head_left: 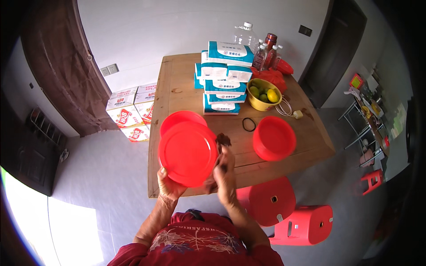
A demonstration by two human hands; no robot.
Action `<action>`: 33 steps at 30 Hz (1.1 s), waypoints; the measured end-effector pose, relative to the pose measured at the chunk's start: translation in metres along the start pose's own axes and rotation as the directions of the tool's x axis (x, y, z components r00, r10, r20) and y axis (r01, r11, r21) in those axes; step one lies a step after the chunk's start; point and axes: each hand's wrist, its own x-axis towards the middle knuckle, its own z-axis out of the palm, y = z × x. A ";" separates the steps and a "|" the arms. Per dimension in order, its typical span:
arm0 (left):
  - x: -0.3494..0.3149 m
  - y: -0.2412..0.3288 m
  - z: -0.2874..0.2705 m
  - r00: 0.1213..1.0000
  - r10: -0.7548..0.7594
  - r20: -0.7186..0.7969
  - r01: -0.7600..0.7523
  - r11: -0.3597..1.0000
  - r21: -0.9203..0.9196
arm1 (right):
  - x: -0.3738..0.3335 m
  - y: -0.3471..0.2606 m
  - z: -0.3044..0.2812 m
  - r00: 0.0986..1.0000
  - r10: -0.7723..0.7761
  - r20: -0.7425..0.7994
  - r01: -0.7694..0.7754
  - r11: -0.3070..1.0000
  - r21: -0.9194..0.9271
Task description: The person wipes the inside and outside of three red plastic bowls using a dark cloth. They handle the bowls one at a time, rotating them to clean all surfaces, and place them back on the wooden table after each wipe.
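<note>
My left hand (170, 185) grips the lower left edge of a round red plastic lid (186, 153), thumb over its rim. The lid is tilted up with its broad flat face toward me, above the near left of the table. In my right hand (226, 177) is a dark brown cloth (223, 140), held against the lid's right edge; hand and cloth are partly smeared by motion. Just behind the lid stands a red plastic bowl (183, 117), largely hidden by it. Farther right, another red bowl (274, 138) rests on the tabletop.
The wooden table (177, 88) bears stacked tissue packs (224, 91), a yellow bowl of green and yellow fruit (262, 103), bottles (268, 55), a white cable (284, 107) and a black band (249, 124). Red stools (273, 201) stand at the near right; cartons (128, 111) sit left.
</note>
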 end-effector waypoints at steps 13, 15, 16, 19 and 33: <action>0.002 -0.024 0.021 0.997 -0.078 0.012 0.073 0.974 0.214 | 0.022 -0.023 -0.021 0.943 -0.329 0.049 0.327 0.888 -0.324; -0.005 -0.029 0.011 0.991 -0.129 -0.027 0.131 0.962 0.239 | 0.039 -0.018 -0.029 0.966 -0.258 0.003 0.247 0.921 -0.301; -0.008 -0.035 0.003 0.989 -0.141 -0.036 0.146 0.951 0.274 | 0.045 -0.011 -0.031 0.982 -0.179 -0.052 0.160 0.953 -0.259; -0.009 -0.043 0.003 0.984 -0.160 -0.078 0.177 0.926 0.333 | 0.051 -0.005 -0.030 0.987 -0.119 -0.111 0.091 0.969 -0.230; 0.003 -0.036 -0.023 0.978 -0.072 0.195 -0.151 0.403 0.903 | 0.011 -0.048 -0.005 0.788 -0.483 0.382 0.603 0.730 -0.322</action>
